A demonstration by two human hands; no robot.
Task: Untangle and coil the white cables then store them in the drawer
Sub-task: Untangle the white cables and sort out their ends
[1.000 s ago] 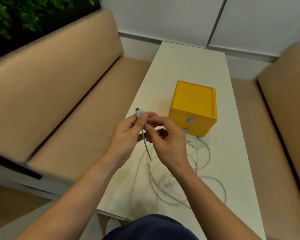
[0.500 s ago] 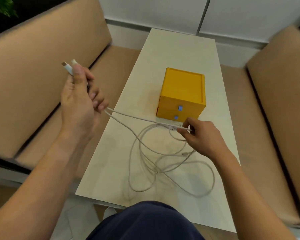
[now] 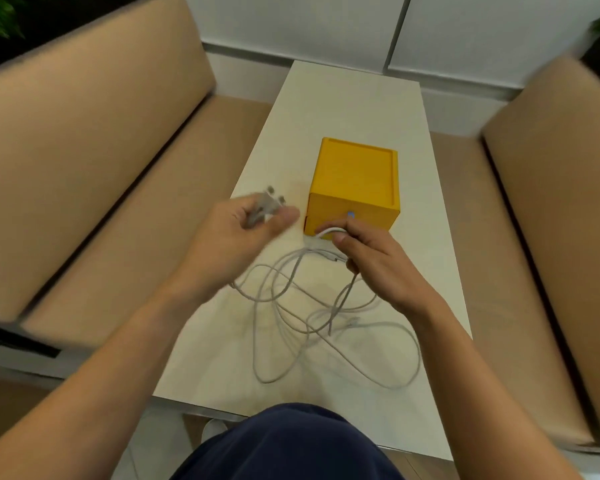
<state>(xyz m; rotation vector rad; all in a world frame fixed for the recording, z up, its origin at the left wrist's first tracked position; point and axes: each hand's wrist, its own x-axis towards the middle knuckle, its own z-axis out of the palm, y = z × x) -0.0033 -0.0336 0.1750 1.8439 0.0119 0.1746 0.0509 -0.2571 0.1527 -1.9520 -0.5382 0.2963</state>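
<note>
Since half a second ago the left hand has swung in from over the left bench and now hangs above the table's left edge, just left of the yellow drawer box. Its fingers curl round the plug ends of the white cables; the plugs are motion-blurred and point away from the person and slightly right. The right hand has moved up to the box's front and grips a bent loop of cable there, thumb on top.

One small blue tab shows on the box's front; it is too small to show any marking.

Loose cable lies in crossing loops on the near half of the table, between the box and the near edge. The widest loop comes close to the right edge. The table's long axis runs away from the person, with the right bench alongside. Bare tabletop shows left of the box and beyond it.
</note>
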